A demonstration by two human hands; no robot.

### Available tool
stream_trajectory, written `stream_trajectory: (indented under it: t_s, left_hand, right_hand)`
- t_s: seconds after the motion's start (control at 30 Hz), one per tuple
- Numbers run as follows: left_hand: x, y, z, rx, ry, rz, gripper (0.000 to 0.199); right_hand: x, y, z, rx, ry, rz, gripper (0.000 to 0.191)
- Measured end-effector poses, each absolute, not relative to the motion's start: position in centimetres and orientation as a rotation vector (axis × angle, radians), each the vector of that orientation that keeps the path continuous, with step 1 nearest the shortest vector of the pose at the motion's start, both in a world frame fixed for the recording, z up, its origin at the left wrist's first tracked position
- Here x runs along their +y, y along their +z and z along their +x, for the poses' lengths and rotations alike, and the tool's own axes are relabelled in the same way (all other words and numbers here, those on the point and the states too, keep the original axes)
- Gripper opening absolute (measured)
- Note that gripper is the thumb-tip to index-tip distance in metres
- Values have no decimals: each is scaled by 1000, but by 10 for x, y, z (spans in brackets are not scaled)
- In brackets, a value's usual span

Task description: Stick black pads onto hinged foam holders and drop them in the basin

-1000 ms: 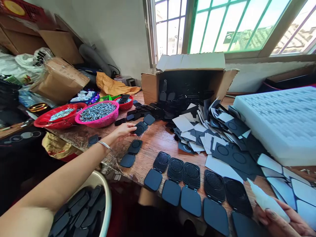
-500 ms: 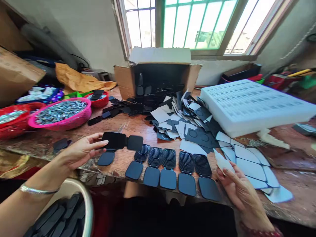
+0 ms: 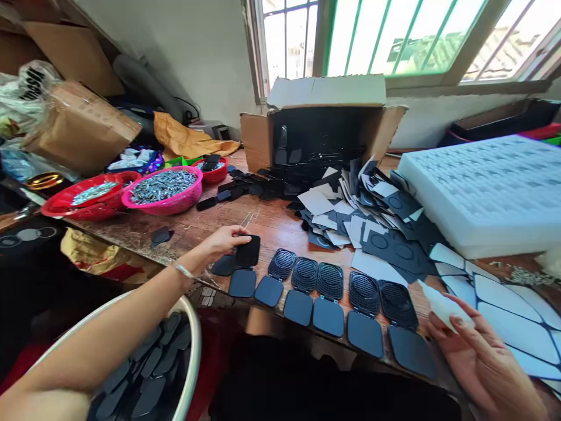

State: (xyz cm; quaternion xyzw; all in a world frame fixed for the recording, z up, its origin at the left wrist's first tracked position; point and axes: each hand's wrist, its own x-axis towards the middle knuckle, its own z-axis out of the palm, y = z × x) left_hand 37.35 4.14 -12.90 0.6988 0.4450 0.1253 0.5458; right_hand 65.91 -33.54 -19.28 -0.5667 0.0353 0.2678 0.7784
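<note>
My left hand [image 3: 225, 241] pinches the upper half of an open black hinged case [image 3: 248, 251] at the left end of a row. The lower flap of this case lies at the table's front edge. Just under the hand is another dark flat piece [image 3: 223, 265]. Several more open black cases [image 3: 330, 280] line the edge, ribbed halves away from me and smooth halves toward me. At the right end of the row, my right hand [image 3: 480, 345] is closed around a small white squeeze bottle [image 3: 445, 305], its pointed nozzle aimed up and left.
Behind the row lie loose black and white cards [image 3: 350, 213] before an open cardboard box [image 3: 256, 140]. A pink basket [image 3: 193, 196] of small metal parts stands left, a white foam block [image 3: 447, 216] right. White-faced pieces [image 3: 504, 298] lie beside my right hand. Below left is a tub [image 3: 195, 351] of black pieces.
My left hand has brought the black case right and down, from above the table to the left end of the row. The view has swung left. My right hand still holds the bottle.
</note>
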Motion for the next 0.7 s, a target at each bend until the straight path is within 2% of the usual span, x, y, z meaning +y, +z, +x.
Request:
stream_trajectory:
  t_s: [0.17,0.3,0.43,0.53,0.7]
  left_hand:
    - [52,-156,398,991,324,1866,29]
    - [51,-160,404,919,381,2089,12]
    - [35,-151,387,901,468,2312,20]
    - [9,-143,363,909,484,2458,15]
    - [-38,-150,330,1019,277,2887,25]
  right_hand:
    - [-339,-198,664,134,516,-1297,49]
    - [-337,-195,663,93,551,-1353,44]
    - [-318,-182,660,69,549,-1384,45]
    - [-289,-158,648,-71,581,-1409,45]
    - [-224,-115,607,-433,760,-1518,43]
